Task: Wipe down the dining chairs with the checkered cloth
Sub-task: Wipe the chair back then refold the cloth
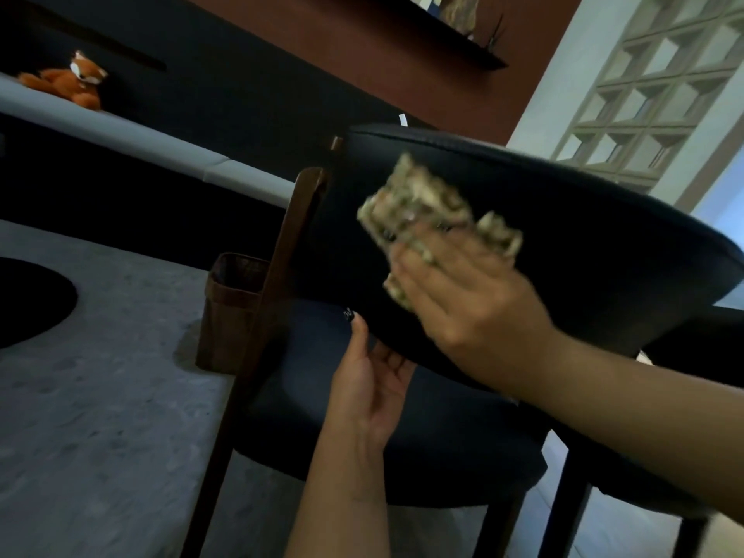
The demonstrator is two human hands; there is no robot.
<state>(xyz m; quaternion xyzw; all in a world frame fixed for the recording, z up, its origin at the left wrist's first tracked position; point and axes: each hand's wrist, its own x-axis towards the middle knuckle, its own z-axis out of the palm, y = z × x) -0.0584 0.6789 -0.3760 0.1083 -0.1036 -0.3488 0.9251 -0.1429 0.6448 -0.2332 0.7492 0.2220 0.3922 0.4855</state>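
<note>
The right hand (463, 300) presses the cloth (435, 219) flat against the dark padded backrest (563, 219) of the chair (422, 436). The fingers lie fairly straight over the cloth's lower part, so the grip here is a flat press, not a closed fist; the cloth is bunched and blurred, its checks showing pale and olive. It sits on the backrest's face, left of middle, below the stitched top edge.

The left hand (370, 380) reaches up from below, palm turned up. Its thumb, with a dark painted nail, touches the backrest's lower edge, and the other fingers curl loosely under that edge, just above the seat. Whether this grip truly clamps the edge or only steadies it, I cannot tell.

The chair has a brown wooden post (294, 251) at the left of the backrest, running down into a leg. Its seat is dark and rounded.

Left of the chair is a grey bench (100, 396) with a dark round patch near its left edge. A brown basket (225, 312) stands on the bench, just beside the post. Farther back, an orange toy fox (76, 80) lies on a grey ledge. A dark wall shelf (463, 46) hangs above, and a block lattice (652, 86) fills the upper right.
</note>
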